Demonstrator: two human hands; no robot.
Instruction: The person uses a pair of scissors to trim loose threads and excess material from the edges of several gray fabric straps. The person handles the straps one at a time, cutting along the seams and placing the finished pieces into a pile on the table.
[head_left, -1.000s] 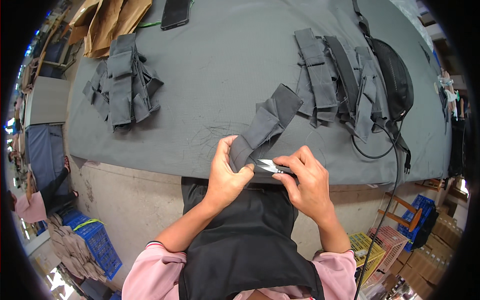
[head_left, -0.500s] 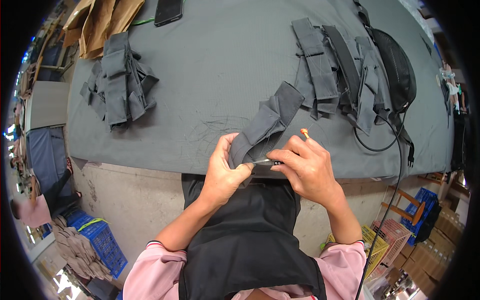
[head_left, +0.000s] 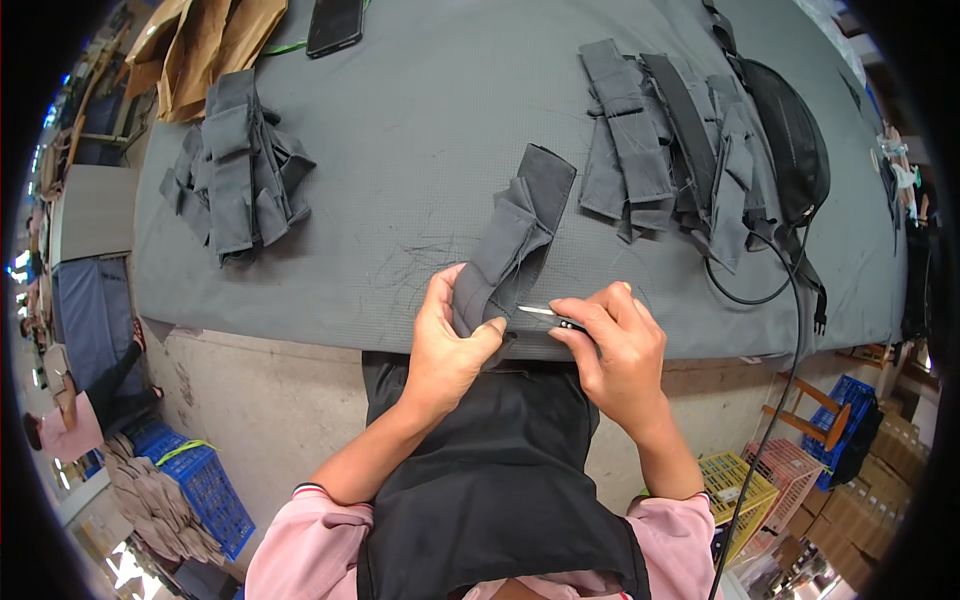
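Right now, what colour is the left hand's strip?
Dark grey strip, seen best in head view.

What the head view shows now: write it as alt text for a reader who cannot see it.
A person's left hand grips a folded dark grey fabric strip while the right hand holds small snips close to it. On the grey-covered table, similar strips lie in a left pile and a right pile.

From my remote station I see a gray-covered table point(head_left: 420, 150) toward twelve o'clock, pale floor point(head_left: 270, 400) and outer glare point(head_left: 125, 572) at eight, a gray cabinet point(head_left: 95, 212) at nine, and a wooden stool point(head_left: 838, 428) at four.
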